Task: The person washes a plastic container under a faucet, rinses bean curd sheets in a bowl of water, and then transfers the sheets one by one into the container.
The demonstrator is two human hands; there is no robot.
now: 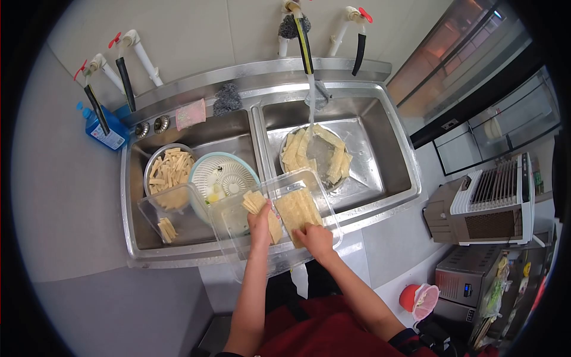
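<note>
A clear plastic tub (pixel 238 208) lies over the front of the sink, below the divider. My left hand (pixel 260 223) is closed around a small bundle of pale yellow sheets (pixel 254 202) that look like tofu skin. Just right of it, my right hand (pixel 315 239) grips the near edge of a wider, flat stack of the same sheets (pixel 297 209) in the tub. More sheets (pixel 295 149) lie in a round metal bowl (pixel 282 156) in the right basin, under running water. Cut strips (pixel 171 169) fill another metal bowl (pixel 148 172) at left.
A light-blue-rimmed colander (pixel 223 156) and a smaller clear container (pixel 172 208) with a few strips sit in the left basin. A running black hose (pixel 304 50) hangs above the right basin. A blue bottle (pixel 108 131) stands left; a red bucket (pixel 410 297) is on the floor.
</note>
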